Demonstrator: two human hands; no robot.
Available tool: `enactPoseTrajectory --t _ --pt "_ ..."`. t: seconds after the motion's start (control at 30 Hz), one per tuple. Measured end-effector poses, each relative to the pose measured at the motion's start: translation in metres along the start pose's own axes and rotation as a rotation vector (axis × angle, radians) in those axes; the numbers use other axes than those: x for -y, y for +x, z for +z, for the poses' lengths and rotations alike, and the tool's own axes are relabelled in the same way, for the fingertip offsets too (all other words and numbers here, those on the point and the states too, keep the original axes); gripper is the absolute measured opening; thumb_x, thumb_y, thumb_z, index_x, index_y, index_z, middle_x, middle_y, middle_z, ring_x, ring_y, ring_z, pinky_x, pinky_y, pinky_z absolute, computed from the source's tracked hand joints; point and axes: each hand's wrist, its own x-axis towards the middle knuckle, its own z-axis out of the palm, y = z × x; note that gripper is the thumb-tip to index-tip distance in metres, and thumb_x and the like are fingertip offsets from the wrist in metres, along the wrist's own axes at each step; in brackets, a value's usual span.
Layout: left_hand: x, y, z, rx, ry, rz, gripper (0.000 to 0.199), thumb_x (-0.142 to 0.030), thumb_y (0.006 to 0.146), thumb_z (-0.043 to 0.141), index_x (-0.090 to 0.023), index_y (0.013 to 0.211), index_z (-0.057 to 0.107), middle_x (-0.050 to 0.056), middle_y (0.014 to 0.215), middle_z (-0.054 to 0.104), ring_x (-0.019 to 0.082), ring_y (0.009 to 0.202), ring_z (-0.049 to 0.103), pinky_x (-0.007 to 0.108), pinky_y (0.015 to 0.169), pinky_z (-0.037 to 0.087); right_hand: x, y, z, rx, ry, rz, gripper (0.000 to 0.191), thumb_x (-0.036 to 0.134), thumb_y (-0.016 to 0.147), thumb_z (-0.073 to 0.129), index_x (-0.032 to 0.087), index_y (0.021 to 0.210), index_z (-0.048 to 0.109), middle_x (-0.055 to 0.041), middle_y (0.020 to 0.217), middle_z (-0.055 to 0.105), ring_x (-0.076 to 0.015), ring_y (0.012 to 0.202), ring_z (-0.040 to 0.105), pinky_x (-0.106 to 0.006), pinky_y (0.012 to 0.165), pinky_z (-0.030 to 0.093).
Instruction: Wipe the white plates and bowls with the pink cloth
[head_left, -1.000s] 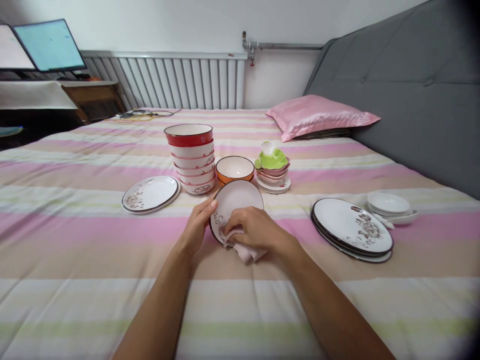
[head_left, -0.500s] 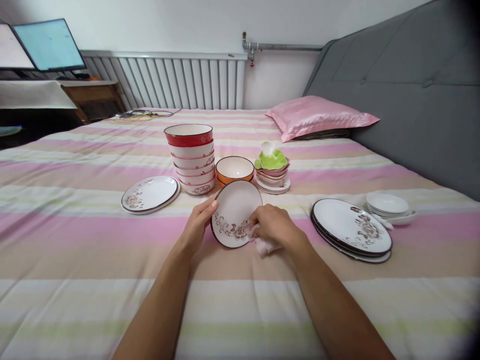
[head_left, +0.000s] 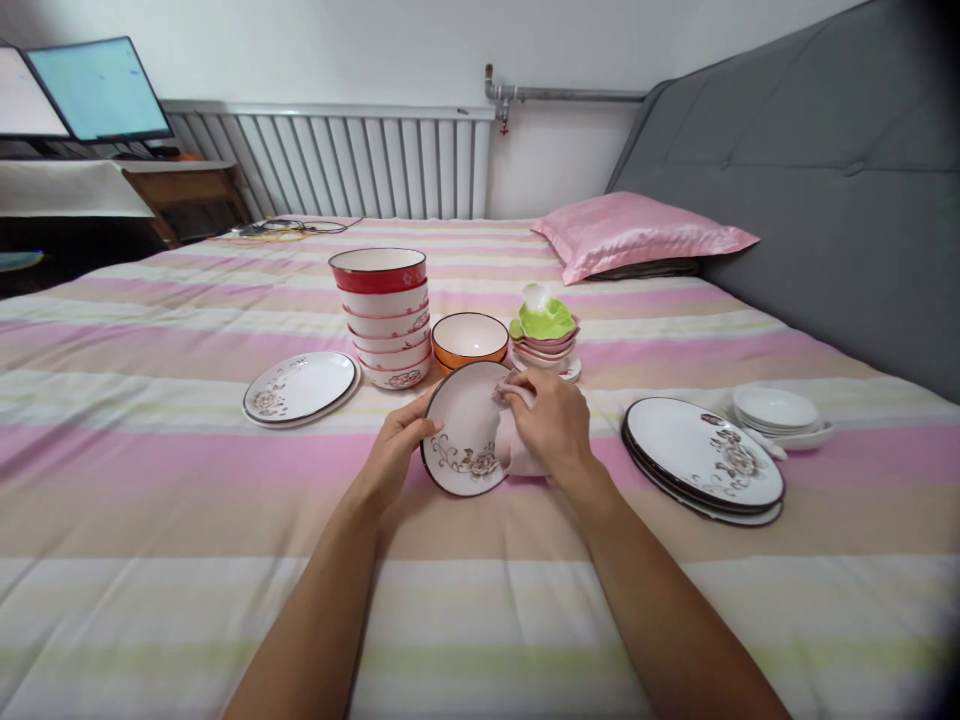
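My left hand [head_left: 399,446] grips the left rim of a round white plate [head_left: 463,425], thumb on its face. The plate has a dark rim and brown flowers, and is tilted up towards me. In my right hand [head_left: 553,420] is a bunched pale pink cloth [head_left: 517,445], pressed against the plate's right side. Just behind the plate are an orange bowl [head_left: 470,335] with a white inside and a tall stack of bowls [head_left: 386,325], red on top. Some small leaf-shaped dishes [head_left: 544,322] are piled behind my right hand.
Flowered plates [head_left: 705,455] are stacked at the right, beside small white dishes [head_left: 776,410]. Further plates [head_left: 300,388] lie at the left. Everything rests on a striped bedsheet [head_left: 187,520]. Behind are a pink pillow [head_left: 637,232], a grey headboard [head_left: 795,150] and a radiator [head_left: 375,165].
My right hand has moved the cloth upwards along the plate's right side, from the lower edge towards the upper rim. My left hand and the plate have stayed nearly still.
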Motion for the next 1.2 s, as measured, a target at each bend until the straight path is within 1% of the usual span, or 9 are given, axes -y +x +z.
enactPoseTrajectory --t 0.13,0.27,0.37,0.47,0.6,0.73,0.9,1.0,1.2 --pt "0.002 0.001 -0.002 0.024 0.019 0.009 0.058 -0.013 0.066 0.05 -0.023 0.122 0.058 -0.001 0.127 0.058 0.028 0.12 0.045 0.034 0.091 0.041 0.009 -0.003 0.002 -0.133 0.151 -0.132 0.013 0.026 0.084 0.053 0.023 0.088 0.065 -0.0024 0.091 0.067 -0.0182 0.086 0.06 -0.028 0.075 0.043" --pt "0.003 0.002 -0.002 0.053 0.041 0.039 0.059 -0.009 0.063 0.048 -0.023 0.119 0.061 -0.001 0.125 0.06 0.027 0.119 0.045 0.032 0.094 0.038 0.019 -0.01 0.003 -0.17 0.255 -0.307 0.015 0.025 0.086 0.052 0.022 0.093 0.065 -0.0034 0.095 0.066 -0.0169 0.09 0.059 -0.027 0.079 0.044" --pt "0.002 0.002 -0.002 0.066 0.041 0.068 0.059 -0.007 0.06 0.045 -0.021 0.114 0.064 0.0 0.118 0.063 0.025 0.114 0.048 0.03 0.092 0.037 0.026 -0.015 0.004 -0.117 0.279 -0.462 0.014 0.024 0.086 0.054 0.022 0.094 0.065 -0.0029 0.097 0.066 -0.0165 0.095 0.058 -0.026 0.082 0.043" --pt "0.003 0.002 -0.003 0.074 0.047 0.059 0.051 -0.006 0.058 0.044 -0.02 0.102 0.067 -0.001 0.101 0.067 0.021 0.098 0.053 0.027 0.082 0.04 0.031 -0.019 0.005 -0.006 0.273 -0.587 0.013 0.023 0.085 0.055 0.023 0.092 0.065 -0.0014 0.098 0.066 -0.0159 0.094 0.057 -0.026 0.081 0.043" --pt "0.004 0.001 -0.006 0.069 0.048 0.033 0.034 -0.007 0.057 0.045 -0.018 0.081 0.067 -0.001 0.075 0.062 0.018 0.079 0.053 0.026 0.073 0.04 0.033 -0.022 0.008 0.084 0.282 -0.663 0.013 0.022 0.086 0.053 0.024 0.092 0.065 -0.0002 0.098 0.067 -0.0149 0.093 0.056 -0.025 0.08 0.043" --pt "0.003 0.001 -0.004 0.07 0.056 0.029 0.034 -0.007 0.056 0.045 -0.018 0.081 0.066 -0.001 0.077 0.063 0.018 0.08 0.052 0.026 0.072 0.04 0.033 -0.023 0.009 0.086 0.276 -0.614 0.014 0.02 0.085 0.053 0.024 0.092 0.065 -0.0006 0.098 0.066 -0.0152 0.093 0.056 -0.025 0.079 0.042" --pt "0.0 0.002 0.0 0.05 0.074 0.061 0.06 -0.009 0.054 0.043 -0.02 0.109 0.065 0.001 0.109 0.065 0.026 0.104 0.051 0.03 0.082 0.041 0.03 -0.019 0.004 0.015 0.254 -0.415 0.016 0.023 0.086 0.051 0.024 0.094 0.065 -0.002 0.1 0.065 -0.0157 0.098 0.056 -0.025 0.083 0.042" --pt "0.0 0.001 0.0 0.044 0.089 0.046 0.068 -0.009 0.054 0.043 -0.02 0.118 0.061 0.0 0.118 0.063 0.028 0.111 0.049 0.032 0.086 0.04 0.024 -0.013 0.002 -0.03 0.242 -0.278 0.017 0.023 0.085 0.051 0.024 0.095 0.065 -0.0028 0.102 0.065 -0.0164 0.097 0.057 -0.026 0.084 0.043" --pt "0.002 0.001 -0.002 0.05 0.071 0.06 0.07 -0.008 0.055 0.044 -0.022 0.122 0.059 -0.002 0.125 0.059 0.028 0.116 0.047 0.033 0.093 0.038 0.009 -0.003 -0.002 0.054 0.182 -0.139 0.012 0.025 0.081 0.055 0.024 0.089 0.064 -0.0024 0.095 0.066 -0.0175 0.089 0.059 -0.028 0.079 0.043"
